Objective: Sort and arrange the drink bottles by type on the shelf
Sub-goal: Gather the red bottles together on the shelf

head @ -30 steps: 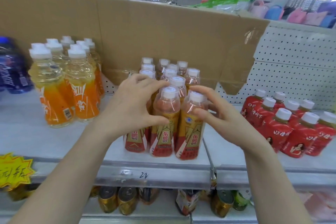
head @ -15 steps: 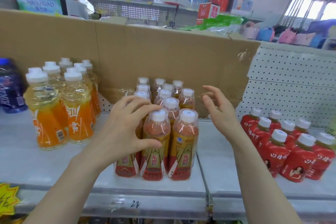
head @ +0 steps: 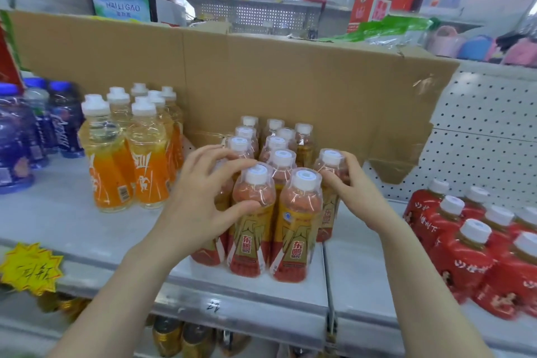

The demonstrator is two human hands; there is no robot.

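- The cluster of amber drink bottles with gold-and-red labels and white caps stands in the centre of the frame, on the grey metal shelf.
- My left hand holds the front-left bottle of that cluster: my fingers are curled over its cap and shoulder, and my thumb presses its near side.
- My right hand holds the bottle at the right edge of the cluster, fingers clamped round its shoulder just under the cap.
- The other front bottle stands upright between my 2 hands, touching the bottle in my left hand.
- A brown cardboard sheet stands upright behind the cluster, against the white pegboard back wall.
- Left of centre stands a group of clear bottles of orange drink with white caps, apart from the cluster.
- At the far left edge are dark blue bottles.
- At the right edge is a group of red-wrapped bottles with white caps, on the neighbouring shelf panel.
- A yellow starburst price tag hangs at the lower left, on the shelf front.
- Gold cans show on the lower shelf, at the bottom of the frame.
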